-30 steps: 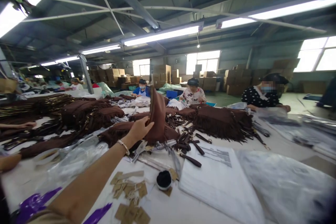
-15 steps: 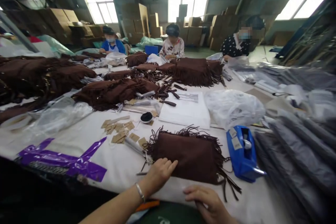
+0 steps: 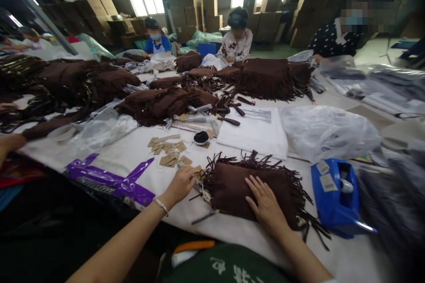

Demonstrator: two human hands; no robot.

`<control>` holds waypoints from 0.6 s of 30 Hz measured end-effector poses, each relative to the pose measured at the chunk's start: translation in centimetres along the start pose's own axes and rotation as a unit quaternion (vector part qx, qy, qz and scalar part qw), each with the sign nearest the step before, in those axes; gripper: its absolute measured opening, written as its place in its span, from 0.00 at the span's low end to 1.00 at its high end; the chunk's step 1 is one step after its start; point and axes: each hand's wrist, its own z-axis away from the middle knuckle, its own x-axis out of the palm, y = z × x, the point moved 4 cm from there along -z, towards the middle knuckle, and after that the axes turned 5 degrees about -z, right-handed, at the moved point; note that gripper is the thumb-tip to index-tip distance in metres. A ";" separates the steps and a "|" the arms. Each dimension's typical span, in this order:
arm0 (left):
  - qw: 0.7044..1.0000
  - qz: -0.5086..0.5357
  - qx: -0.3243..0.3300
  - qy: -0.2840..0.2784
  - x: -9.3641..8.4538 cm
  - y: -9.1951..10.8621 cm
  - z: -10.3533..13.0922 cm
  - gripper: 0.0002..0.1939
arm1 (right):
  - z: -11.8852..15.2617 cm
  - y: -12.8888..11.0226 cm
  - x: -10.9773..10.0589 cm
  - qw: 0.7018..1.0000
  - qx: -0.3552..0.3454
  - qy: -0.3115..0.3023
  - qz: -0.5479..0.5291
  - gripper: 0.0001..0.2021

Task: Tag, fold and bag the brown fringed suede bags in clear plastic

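A brown fringed bag (image 3: 229, 188) lies flat in front of me, its fringe spread over the top and right edges. My right hand (image 3: 265, 201) rests on its face, palm down and fingers stretched out. Just left of the bag, my left hand (image 3: 181, 182) is closed with curled fingers beside a pile of small kraft-paper tags (image 3: 170, 159). A tan edge and a bit of something clear show near those fingertips, but what they grip is not clear. A zipper pull (image 3: 205, 217) sticks out at the bag's lower left.
A blue tape dispenser (image 3: 327, 203) stands right of the bag. Beyond are a small dish of black bits (image 3: 201, 137), a white sheet (image 3: 254, 135), a plastic bag (image 3: 327, 130) and piled brown bags (image 3: 265, 75). Purple packaging (image 3: 113, 181) lies left. Several people sit across and to the left.
My left hand has moved off the bag, up and left to the tags. My right hand has come up from the table edge onto the bag. The view has shifted left.
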 end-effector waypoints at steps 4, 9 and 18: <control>0.997 -0.041 -0.033 -0.058 0.9 -3.0 -3.2 0.12 | -0.1 0.0 -0.1 1.000 -0.002 -0.005 0.003 0.27; 0.992 -0.023 -0.052 -0.114 2.3 -4.5 -6.1 0.04 | -0.3 0.0 0.0 1.000 0.002 -0.004 -0.002 0.27; 0.994 0.083 -0.077 0.003 -4.5 -2.6 -0.6 0.07 | 0.0 -0.6 -1.1 0.992 0.000 0.061 -0.112 0.25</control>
